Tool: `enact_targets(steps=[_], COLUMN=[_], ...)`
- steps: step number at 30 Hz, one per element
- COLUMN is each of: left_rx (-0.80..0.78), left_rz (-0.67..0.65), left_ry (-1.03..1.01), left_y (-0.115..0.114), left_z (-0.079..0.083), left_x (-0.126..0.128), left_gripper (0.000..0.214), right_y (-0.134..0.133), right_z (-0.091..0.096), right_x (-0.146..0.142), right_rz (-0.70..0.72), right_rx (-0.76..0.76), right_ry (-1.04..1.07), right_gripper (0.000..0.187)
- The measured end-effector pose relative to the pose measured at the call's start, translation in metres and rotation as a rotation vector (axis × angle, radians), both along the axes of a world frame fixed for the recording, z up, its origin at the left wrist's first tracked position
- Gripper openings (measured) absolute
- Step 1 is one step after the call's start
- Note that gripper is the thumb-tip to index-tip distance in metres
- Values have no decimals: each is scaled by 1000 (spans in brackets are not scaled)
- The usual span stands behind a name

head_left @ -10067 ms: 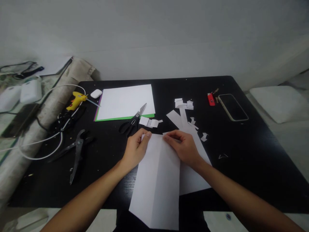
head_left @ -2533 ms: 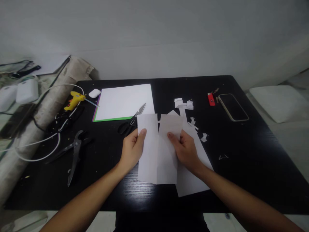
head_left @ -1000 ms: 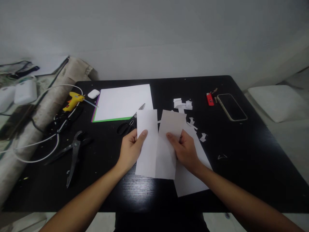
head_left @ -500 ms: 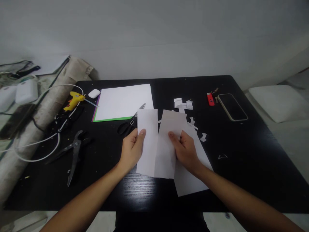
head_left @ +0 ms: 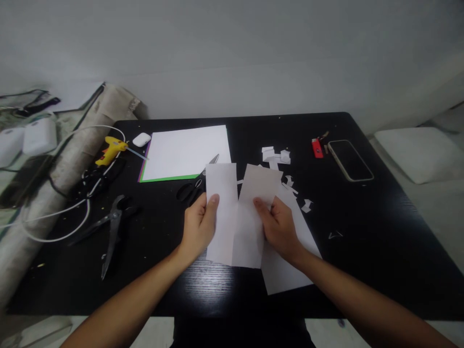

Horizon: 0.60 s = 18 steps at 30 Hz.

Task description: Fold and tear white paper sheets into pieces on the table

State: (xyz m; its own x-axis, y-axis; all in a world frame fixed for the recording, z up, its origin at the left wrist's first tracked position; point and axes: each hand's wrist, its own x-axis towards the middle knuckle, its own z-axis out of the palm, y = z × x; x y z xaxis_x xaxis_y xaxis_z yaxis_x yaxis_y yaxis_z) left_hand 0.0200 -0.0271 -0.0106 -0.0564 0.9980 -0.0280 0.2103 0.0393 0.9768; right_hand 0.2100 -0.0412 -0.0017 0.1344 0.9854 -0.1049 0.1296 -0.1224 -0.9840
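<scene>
A sheet of white paper (head_left: 246, 237) is held up over the black table, split from its top edge down a middle line, with a crease running on below the gap. My left hand (head_left: 198, 222) is closed on the left half, thumb flat on its front. On the right half, my right hand (head_left: 278, 224) pinches the edge with the thumb in front. The two top parts lean apart in a V. Another white sheet (head_left: 286, 270) lies on the table beneath my right hand. Black-handled scissors (head_left: 197, 183) rest behind the held paper, partly hidden by it.
White paper scraps (head_left: 275, 155) lie beyond my right hand. A stack of sheets (head_left: 181, 150) with coloured edges is at the back. Pliers (head_left: 114, 220), a yellow glue gun (head_left: 112, 150) and a white cable (head_left: 65, 239) occupy the left; a red lighter (head_left: 317, 148) and phone (head_left: 350, 160) the right.
The top of the right half has tipped slightly further right, so the gap at the top is a little wider. Both hands keep their grip in nearly the same place.
</scene>
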Motion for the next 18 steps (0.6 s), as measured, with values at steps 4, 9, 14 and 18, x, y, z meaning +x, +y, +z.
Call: enact_targets(steps=[4, 9, 14, 18], left_rx=[-10, -22, -15, -31], left_rz=[18, 24, 35, 36], left_ry=[-30, -33, -57, -96], left_y=[0, 2, 7, 9], left_z=[1, 3, 3, 6], left_x=[1, 0, -2, -2], left_gripper=[35, 35, 35, 36], right_y=[0, 2, 6, 8], right_z=[1, 3, 7, 6], right_x=[0, 1, 3, 4], right_rz=[-6, -2, 114, 124], right_rx=[30, -32, -177, -193], right_ry=[16, 122, 346, 329], right_gripper=[28, 29, 36, 34])
